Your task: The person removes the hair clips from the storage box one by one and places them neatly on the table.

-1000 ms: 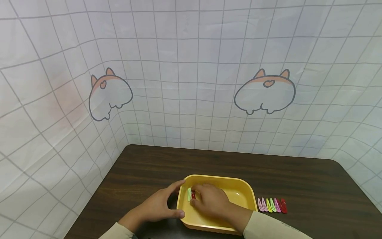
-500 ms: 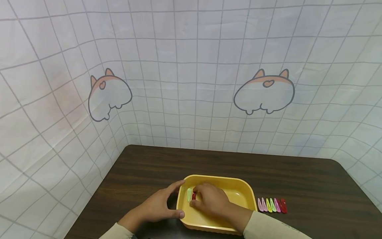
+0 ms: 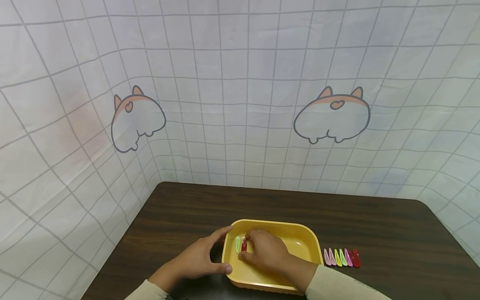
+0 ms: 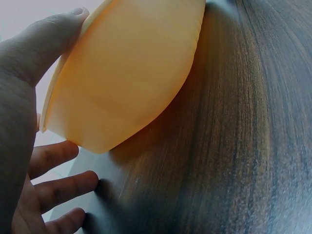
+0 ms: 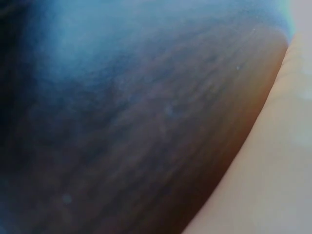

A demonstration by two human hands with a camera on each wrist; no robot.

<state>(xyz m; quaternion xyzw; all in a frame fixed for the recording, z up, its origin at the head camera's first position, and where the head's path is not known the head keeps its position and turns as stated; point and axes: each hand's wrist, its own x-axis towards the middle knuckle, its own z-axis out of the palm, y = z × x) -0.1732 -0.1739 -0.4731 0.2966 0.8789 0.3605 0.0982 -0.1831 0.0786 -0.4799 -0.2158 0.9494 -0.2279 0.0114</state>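
In the head view, my left hand (image 3: 200, 255) spans the left end of a yellow plastic basin (image 3: 300, 227), thumb and index finger apart at its rim. The left wrist view shows that thumb on the rim of the basin (image 4: 126, 63), with other fingers extended below. Inside the basin, my right hand (image 3: 267, 251) has thumb and index fingertip at the two ends of a red snap hair clip (image 3: 244, 245), holding it at the basin floor. Left of it lies a light green hair clip (image 3: 238, 245). The right wrist view shows no fingers.
On the dark wooden table (image 3: 195, 200), right of the basin, several hair clips (image 3: 341, 258) lie in a row, pink, yellow, green and red. A white checked curtain (image 3: 232, 104) with cartoon animal prints hangs behind and at the left.
My right index finger has shifted slightly right, and more of the red hair clip shows between the fingers. The left hand and the basin have stayed in place.
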